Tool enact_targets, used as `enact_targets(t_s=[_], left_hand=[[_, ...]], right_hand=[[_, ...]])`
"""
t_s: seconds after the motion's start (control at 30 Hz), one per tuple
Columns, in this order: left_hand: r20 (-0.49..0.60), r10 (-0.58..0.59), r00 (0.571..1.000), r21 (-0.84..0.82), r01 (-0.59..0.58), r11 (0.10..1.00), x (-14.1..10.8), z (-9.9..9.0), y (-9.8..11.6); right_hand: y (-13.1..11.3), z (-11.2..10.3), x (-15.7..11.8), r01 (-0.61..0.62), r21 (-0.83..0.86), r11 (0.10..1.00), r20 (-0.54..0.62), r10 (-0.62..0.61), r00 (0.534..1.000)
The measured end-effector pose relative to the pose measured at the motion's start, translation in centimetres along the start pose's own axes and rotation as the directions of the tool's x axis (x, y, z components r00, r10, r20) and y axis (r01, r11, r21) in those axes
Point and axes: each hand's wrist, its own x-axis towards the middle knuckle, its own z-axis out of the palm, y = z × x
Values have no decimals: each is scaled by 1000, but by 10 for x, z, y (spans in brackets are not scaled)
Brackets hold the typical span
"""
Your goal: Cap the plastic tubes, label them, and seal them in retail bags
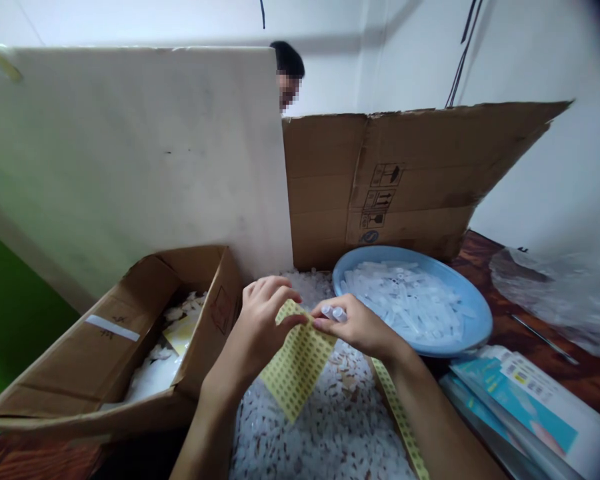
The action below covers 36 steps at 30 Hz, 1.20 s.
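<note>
A yellow sticker sheet [297, 370] printed with rows of small dark dots hangs tilted between my hands. My left hand [260, 323] pinches its upper edge between thumb and fingers. Two small white plastic tubes [334, 313] stick out of my right hand [367, 330], which is closed around them. The right fingertips also meet the sheet's top corner, close to the left thumb. Beneath both hands spreads a heap of small white pieces with dark marks [305, 447]. Another dotted yellow strip [397, 413] lies partly under my right forearm.
A light blue basin [473, 287] full of clear-white tubes stands at the right. To the left is an open cardboard box [130, 420] with scraps inside. A white board [145, 160] and a cardboard panel [325, 180] stand behind; a person's head [290, 67] shows above. Plastic packets [545, 413] lie front right.
</note>
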Motion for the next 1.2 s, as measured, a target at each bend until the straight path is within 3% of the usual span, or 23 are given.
enact_targets(t_s=[0.1, 0.33, 0.6, 0.83, 1.2], left_hand=[[-125, 47, 991, 26, -44, 999, 4, -3, 11], [-125, 12, 992, -299, -49, 953, 4, 1, 20], [-132, -116, 984, -420, 50, 906, 7, 4, 27], [-125, -161, 979, -422, 95, 901, 8, -1, 32], [-70, -137, 988, -392, 99, 915, 8, -1, 26]], right_hand=[[-4, 0, -1, 47, 120, 992, -73, -38, 997], [-12, 0, -4, 170, 167, 971, -144, -146, 979], [-16, -1, -6, 222, 43, 974, -166, -212, 963], [-16, 0, -6, 234, 8, 972, -180, -229, 957], [-14, 1, -4, 236, -11, 972, -178, -234, 956]])
